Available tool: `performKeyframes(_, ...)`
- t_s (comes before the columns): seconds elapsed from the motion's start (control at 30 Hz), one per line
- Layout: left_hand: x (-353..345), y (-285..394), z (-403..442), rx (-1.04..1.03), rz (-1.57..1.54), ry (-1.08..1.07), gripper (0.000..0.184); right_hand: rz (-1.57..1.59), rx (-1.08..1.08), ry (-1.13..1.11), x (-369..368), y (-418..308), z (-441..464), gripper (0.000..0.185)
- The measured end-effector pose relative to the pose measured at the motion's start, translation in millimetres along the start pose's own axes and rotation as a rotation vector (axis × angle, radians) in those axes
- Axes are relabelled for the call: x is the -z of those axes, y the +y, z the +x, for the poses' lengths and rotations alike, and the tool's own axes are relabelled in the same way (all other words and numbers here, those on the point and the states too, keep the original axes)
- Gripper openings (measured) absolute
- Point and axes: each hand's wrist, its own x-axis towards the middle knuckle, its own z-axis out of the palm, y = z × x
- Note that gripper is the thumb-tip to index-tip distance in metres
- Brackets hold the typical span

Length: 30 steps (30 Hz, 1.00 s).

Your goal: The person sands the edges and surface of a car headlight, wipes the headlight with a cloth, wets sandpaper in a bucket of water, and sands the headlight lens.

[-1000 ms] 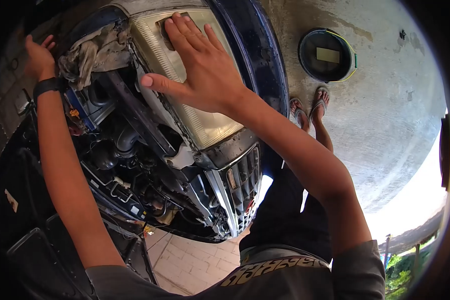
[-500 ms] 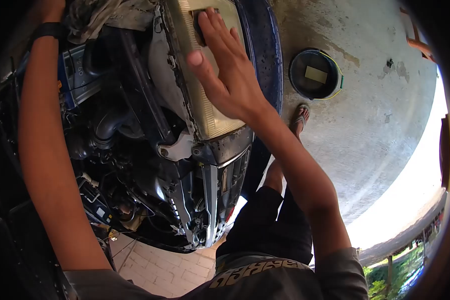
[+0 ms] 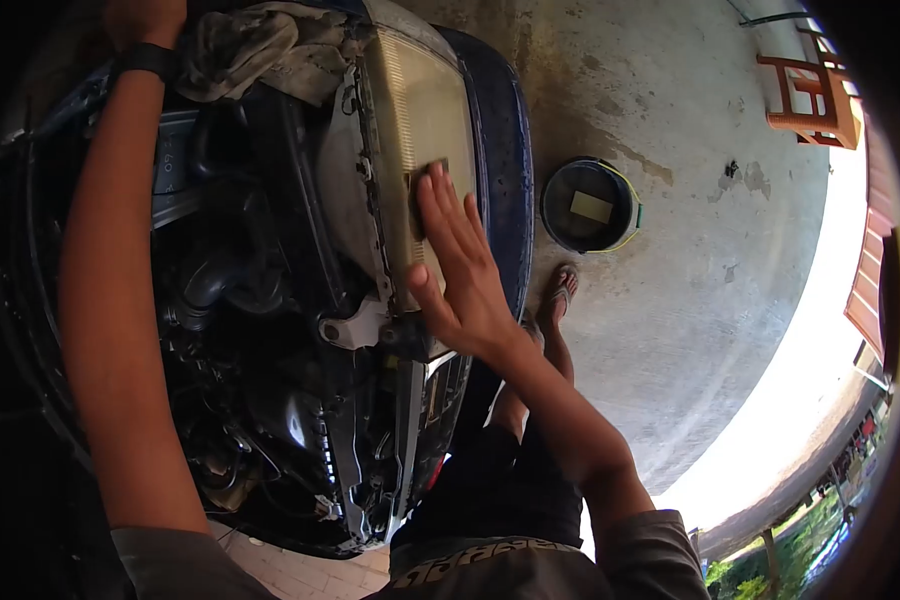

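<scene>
My right hand lies flat on the yellowed headlight of a dark blue car, fingers pressing a small dark pad against the lens. Its thumb stands apart from the fingers. At the top left, my left hand is cut off by the dark edge of the view, above a black wristband, and its fingers do not show. A crumpled grey rag lies on the car's front edge, between my left hand and the headlight.
The open engine bay spreads below and between my arms. A dark bucket holding a pale rectangular piece stands on the concrete floor, near my foot. An orange-brown plastic stool is at the upper right.
My right hand and the pad have slid down the headlight towards the grille. The camera view has shifted, bringing the stool in. My left hand's fingers have gone out of sight.
</scene>
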Motion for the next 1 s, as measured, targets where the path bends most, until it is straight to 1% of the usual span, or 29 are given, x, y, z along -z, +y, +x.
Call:
performKeyframes(0.07, 1.2, -11.5, 4.3, 0.016, -0.044, -0.006, 0.074, -0.020, -0.064, -0.122, -6.8, -13.6, -77.4, 0.083)
performKeyframes(0.1, -2.1, -17.6, 12.1, 0.041, -0.033, 0.005, 0.075, -0.025, -0.099, -0.172, -6.1, -18.9, -85.2, 0.083)
performKeyframes(0.13, -5.2, -23.9, 15.8, 0.076, -0.017, 0.005, 0.075, -0.004, -0.060, -0.115, -7.9, -10.7, -79.1, 0.081)
performKeyframes(0.17, -6.1, -28.4, 15.7, 0.113, -0.005, 0.000, 0.076, 0.016, -0.027, -0.056, -7.1, -5.5, -52.8, 0.078)
performKeyframes(0.2, -4.5, -23.1, 11.3, 0.105, 0.006, -0.044, 0.075, 0.029, 0.008, 0.005, -4.2, 0.5, -21.6, 0.076)
performKeyframes(0.27, 1.0, -7.1, 4.9, 0.078, 0.032, -0.126, 0.075, 0.022, 0.018, 0.171, 2.8, 4.3, 65.3, 0.062)
performKeyframes(0.33, -3.2, -20.9, 13.3, 0.078, 0.052, -0.196, 0.075, 0.057, -0.018, 0.262, -0.7, 6.9, 97.3, 0.051)
performKeyframes(0.37, -5.0, -28.0, 16.3, 0.079, 0.063, -0.231, 0.075, 0.075, -0.037, 0.305, -2.5, 7.5, 103.6, 0.046)
performKeyframes(0.4, 0.0, -26.2, 13.1, -0.012, 0.065, -0.301, 0.075, 0.062, -0.045, 0.337, -7.6, 1.1, 81.5, 0.041)
performKeyframes(0.43, -0.4, -25.9, 13.4, -0.040, 0.047, -0.331, 0.074, 0.045, -0.058, 0.372, -15.0, -11.0, 39.6, 0.037)
performKeyframes(0.5, 0.3, -22.9, 11.0, -0.076, 0.012, -0.374, 0.073, 0.030, -0.130, 0.256, -18.1, -32.9, -33.2, 0.040)
performKeyframes(0.6, -0.8, -26.4, 13.2, -0.084, -0.016, -0.432, 0.070, 0.043, -0.123, 0.337, -30.8, -20.1, -33.1, 0.041)
performKeyframes(0.7, 1.7, -27.6, 16.3, -0.094, -0.037, -0.470, 0.068, 0.091, -0.050, 0.415, -7.2, -3.5, 84.0, 0.031)
performKeyframes(0.8, 1.0, -26.1, 17.3, -0.111, -0.060, -0.517, 0.066, 0.114, -0.033, 0.409, -1.3, -0.5, 118.5, 0.028)
performKeyframes(0.83, 1.2, -27.5, 17.1, -0.116, -0.071, -0.526, 0.066, 0.075, -0.017, 0.447, -8.6, -4.4, 93.0, 0.029)
performKeyframes(0.9, -1.8, -29.9, 13.1, -0.113, -0.095, -0.551, 0.064, 0.032, -0.084, 0.347, -17.9, -25.1, 12.4, 0.036)
performKeyframes(0.93, -1.6, -27.7, 13.4, -0.117, -0.110, -0.557, 0.063, 0.040, -0.088, 0.349, -23.7, -25.1, -8.5, 0.038)
performKeyframes(1.0, -1.1, -28.6, 11.3, -0.109, -0.134, -0.574, 0.062, 0.065, -0.097, 0.333, -25.3, -34.5, -20.4, 0.042)
